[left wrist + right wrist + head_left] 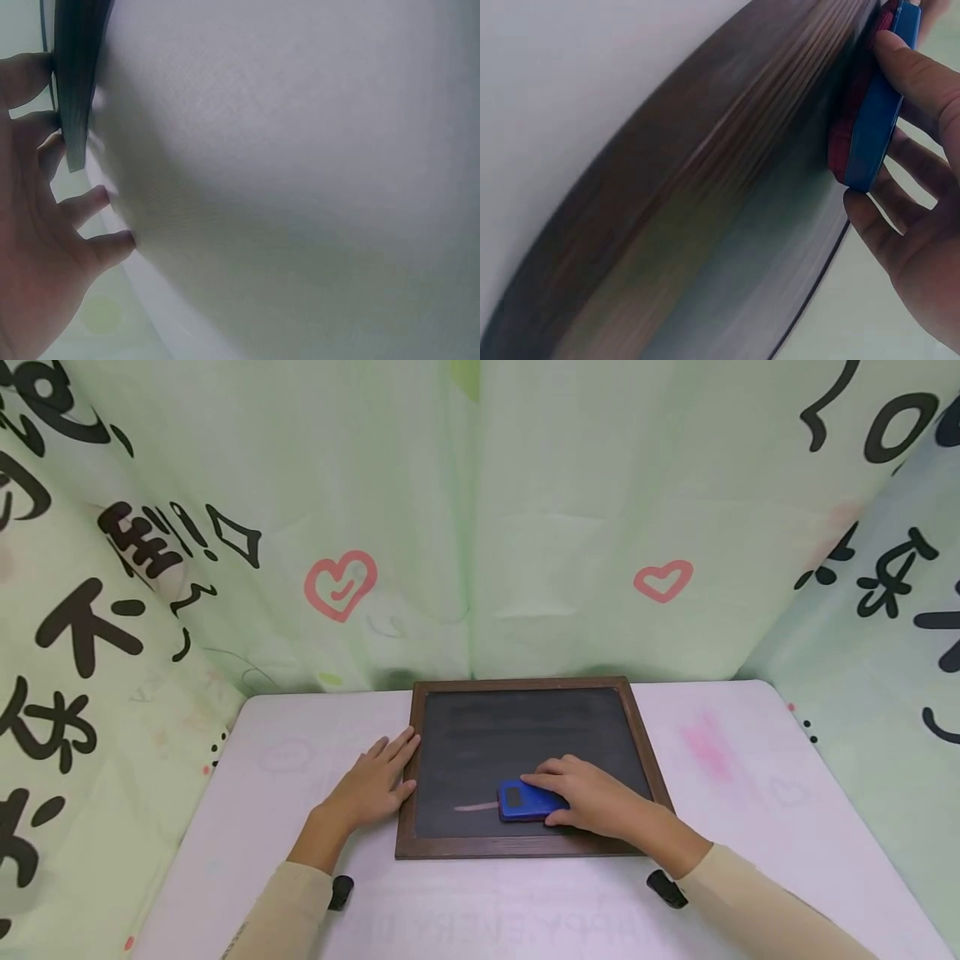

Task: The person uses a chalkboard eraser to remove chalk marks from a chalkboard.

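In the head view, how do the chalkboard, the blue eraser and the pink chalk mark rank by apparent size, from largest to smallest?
1. Chalkboard, clearly largest.
2. Blue eraser, partly covered by the right hand.
3. Pink chalk mark, a thin short streak, smallest.

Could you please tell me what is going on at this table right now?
A person is working at a small chalkboard with a wooden frame, lying flat on a pale table. The right hand grips a blue eraser pressed on the lower part of the board, at the end of a pinkish chalk streak. The left hand rests flat on the table, its fingers against the frame's left edge. The rest of the board looks mostly wiped.
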Motion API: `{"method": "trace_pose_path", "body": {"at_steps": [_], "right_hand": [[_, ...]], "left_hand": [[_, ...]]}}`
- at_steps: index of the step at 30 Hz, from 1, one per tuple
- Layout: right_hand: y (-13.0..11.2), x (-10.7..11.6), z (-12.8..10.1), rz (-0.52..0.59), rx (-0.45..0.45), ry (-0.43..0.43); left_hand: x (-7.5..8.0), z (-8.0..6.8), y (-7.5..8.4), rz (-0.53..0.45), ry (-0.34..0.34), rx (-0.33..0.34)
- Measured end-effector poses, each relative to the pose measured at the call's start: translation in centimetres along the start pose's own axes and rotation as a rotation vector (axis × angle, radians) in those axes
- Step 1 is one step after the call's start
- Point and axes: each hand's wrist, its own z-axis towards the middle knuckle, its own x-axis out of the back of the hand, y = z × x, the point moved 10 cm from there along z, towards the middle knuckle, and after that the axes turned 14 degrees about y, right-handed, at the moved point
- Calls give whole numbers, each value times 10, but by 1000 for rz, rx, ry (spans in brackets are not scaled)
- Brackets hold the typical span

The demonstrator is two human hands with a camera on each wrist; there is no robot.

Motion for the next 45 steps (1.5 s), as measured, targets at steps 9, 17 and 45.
{"method": "trace_pose_path", "body": {"at_steps": [9, 17, 45], "right_hand": [[-34, -14, 29, -35, 47, -12], [-64, -28, 55, -49, 82, -21], [-72, -31, 57, -58, 50, -14]], "left_hand": [[0, 0, 1, 10, 5, -8], [0, 0, 2, 3, 4, -6], [0, 3, 1, 14, 23, -22]]}}
